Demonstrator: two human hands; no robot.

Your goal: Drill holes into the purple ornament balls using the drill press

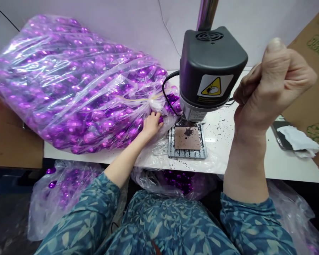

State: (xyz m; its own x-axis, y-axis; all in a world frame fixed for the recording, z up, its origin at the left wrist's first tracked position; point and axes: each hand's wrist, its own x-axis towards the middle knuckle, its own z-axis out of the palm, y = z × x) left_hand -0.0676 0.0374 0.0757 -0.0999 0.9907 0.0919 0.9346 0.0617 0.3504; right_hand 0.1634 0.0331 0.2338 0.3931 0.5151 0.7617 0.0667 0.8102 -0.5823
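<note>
A big clear plastic bag (pixel 69 85) full of shiny purple balls lies on the white table (pixel 287 166) at the left. My left hand (pixel 151 124) reaches into its open end, fingers around a purple ball (pixel 161 119). A small black bench drill (pixel 211 67) stands at the centre on a steel column, above a grey base plate (pixel 187 141) with a brown pad and dark shavings. My right hand (pixel 268 88) is raised beside the drill head, fist closed on its thin lever, which is mostly hidden.
Dark shavings are scattered over the table around the base plate. A phone with white tissue (pixel 295 139) lies at the right. Cardboard (pixel 313 88) stands at the right edge. More bags of purple balls (pixel 66 184) sit under the table by my lap.
</note>
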